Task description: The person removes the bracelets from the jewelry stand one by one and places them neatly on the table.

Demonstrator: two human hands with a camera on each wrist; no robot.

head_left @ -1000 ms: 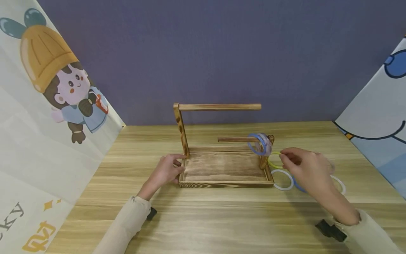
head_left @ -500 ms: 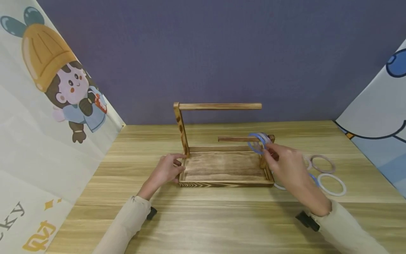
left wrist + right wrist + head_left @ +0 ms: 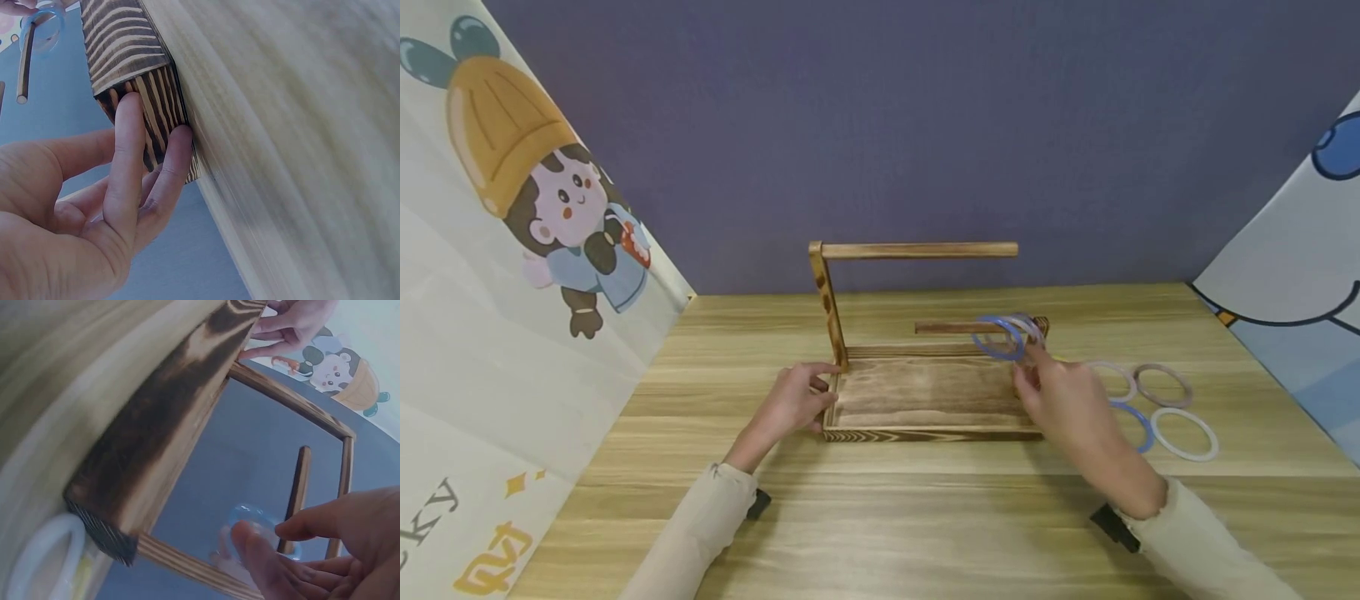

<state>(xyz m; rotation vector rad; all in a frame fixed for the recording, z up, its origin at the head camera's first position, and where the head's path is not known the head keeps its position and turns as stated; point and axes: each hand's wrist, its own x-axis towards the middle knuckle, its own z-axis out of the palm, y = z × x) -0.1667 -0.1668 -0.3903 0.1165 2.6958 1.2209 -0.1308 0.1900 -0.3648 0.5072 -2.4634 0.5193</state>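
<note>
My left hand [image 3: 790, 398] rests its fingertips against the left end of a dark-grained wooden stand [image 3: 925, 392] with a shallow tray base. In the left wrist view, two fingers [image 3: 128, 150] touch the end face. From the stand's right post a short lower bar [image 3: 940, 328] points left. On it hang a blue bangle [image 3: 1017, 342] and pale purple bangles. My right hand [image 3: 1075, 408] is at these bangles, fingertips right at their lower edge. The right wrist view shows thumb and finger apart, overlapping the translucent bangles [image 3: 253, 512].
A longer upper bar [image 3: 925, 250] extends right from the tall left post. Right of the stand lie a white bangle [image 3: 1206, 450], a blue one [image 3: 1142, 423], a brownish one [image 3: 1183, 392] and a pale pink one [image 3: 1123, 371]. A dark blue-grey panel [image 3: 880, 125] stands behind.
My right hand has moved left from above the table bangles to those hanging on the lower bar. The hanging blue bangle has tilted and shifted left. My left hand has stayed put.
</note>
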